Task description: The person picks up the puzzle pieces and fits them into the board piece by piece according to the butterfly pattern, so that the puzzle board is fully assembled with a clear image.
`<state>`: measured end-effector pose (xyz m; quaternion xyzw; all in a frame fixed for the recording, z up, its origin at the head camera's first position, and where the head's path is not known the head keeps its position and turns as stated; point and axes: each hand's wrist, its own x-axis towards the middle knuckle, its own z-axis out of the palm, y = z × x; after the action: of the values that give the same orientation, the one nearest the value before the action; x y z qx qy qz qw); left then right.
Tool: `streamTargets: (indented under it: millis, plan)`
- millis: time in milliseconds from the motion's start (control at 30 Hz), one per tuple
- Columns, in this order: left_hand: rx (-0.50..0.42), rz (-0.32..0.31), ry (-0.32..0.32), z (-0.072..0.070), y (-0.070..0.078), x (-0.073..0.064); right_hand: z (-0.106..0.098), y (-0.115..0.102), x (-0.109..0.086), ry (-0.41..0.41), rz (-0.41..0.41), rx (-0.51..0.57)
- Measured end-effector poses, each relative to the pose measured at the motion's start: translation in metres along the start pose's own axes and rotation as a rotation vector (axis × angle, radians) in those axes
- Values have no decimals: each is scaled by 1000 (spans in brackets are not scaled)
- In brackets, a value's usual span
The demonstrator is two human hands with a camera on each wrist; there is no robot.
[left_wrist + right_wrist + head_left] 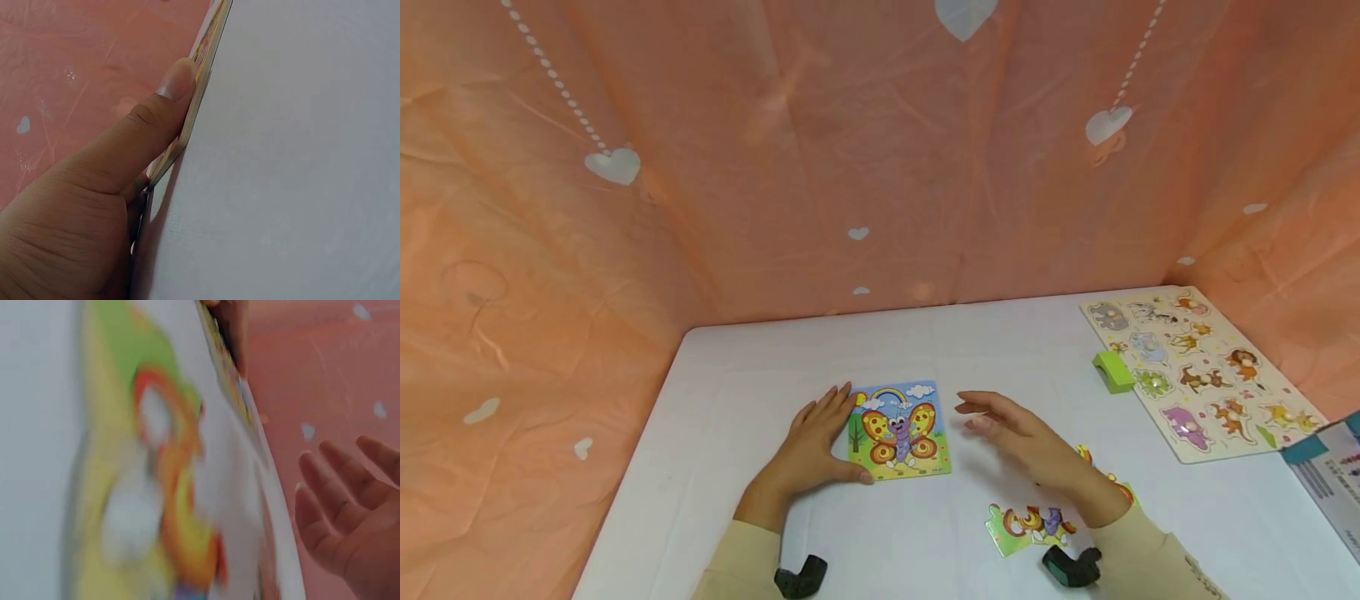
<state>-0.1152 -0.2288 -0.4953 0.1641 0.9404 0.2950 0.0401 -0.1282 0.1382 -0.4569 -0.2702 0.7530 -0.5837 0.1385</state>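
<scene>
A square butterfly picture board (900, 433) lies on the white table. My left hand (820, 442) holds it at the lower left corner, fingers along the left side and thumb at the bottom edge. The left wrist view shows that thumb (150, 122) against the board's rim. To the right of the board, my right hand (1018, 437) hovers with loosely bent fingers and nothing in them. Butterfly jigsaw pieces (1018, 529) lie below that hand; others are partly hidden by the forearm. One jigsaw piece (169, 437) looms blurred in the right wrist view.
An animal peg puzzle board (1206, 375) lies at the back right, with a green block (1113, 372) at its left edge. A printed box or booklet (1330, 475) is at the right edge. An orange curtain (880, 167) hangs behind the table.
</scene>
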Motion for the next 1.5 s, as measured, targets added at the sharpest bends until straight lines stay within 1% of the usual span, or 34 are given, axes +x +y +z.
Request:
streamTargets:
  millis: [100, 167, 367, 467, 533, 633, 767, 833, 933, 1033, 1133, 1200, 1267, 1333, 1433, 1500]
  plan:
    - [10, -23, -25, 0, 0, 1, -16, 4, -13, 17, -40, 54]
    - [16, -32, -36, 0, -1, 2, -25, 6, -21, 25, -50, 75]
    - [12, -39, -42, 0, 0, 2, -53, 13, -42, 41, -91, 193]
    - [8, -40, -47, 0, 2, 2, -64, 19, -52, 80, -89, 195]
    - [10, -38, -44, 0, 2, 1, -68, 25, -56, 110, -87, 160]
    - [11, -20, -28, 0, 0, 1, -71, 35, -57, 139, -78, 87]
    - [13, 12, -7, 0, -3, 1, -71, 45, -55, 141, -63, 4]
    - [18, 17, -2, 0, -4, 1, -70, 47, -54, 138, -35, -49]
    - [8, 18, 3, 0, -4, 0, -69, 45, -55, 110, 44, -163]
    - [4, 5, -12, 0, -2, 1, -69, 39, -57, 69, 135, -275]
    - [4, -10, -37, -2, 0, 1, -69, 34, -59, 28, 168, -381]
    - [13, -19, -49, -3, 1, 2, -68, 32, -59, 23, 164, -432]
    - [17, -17, -41, -1, -2, 2, -65, 31, -59, 28, 149, -473]
    - [21, -21, -40, 0, -2, 3, -62, 30, -57, 43, 137, -491]
    - [18, -15, -25, 1, -3, 3, -57, 27, -55, 72, 138, -495]
    - [14, -9, -22, -1, -1, 2, -55, 25, -54, 101, 145, -472]
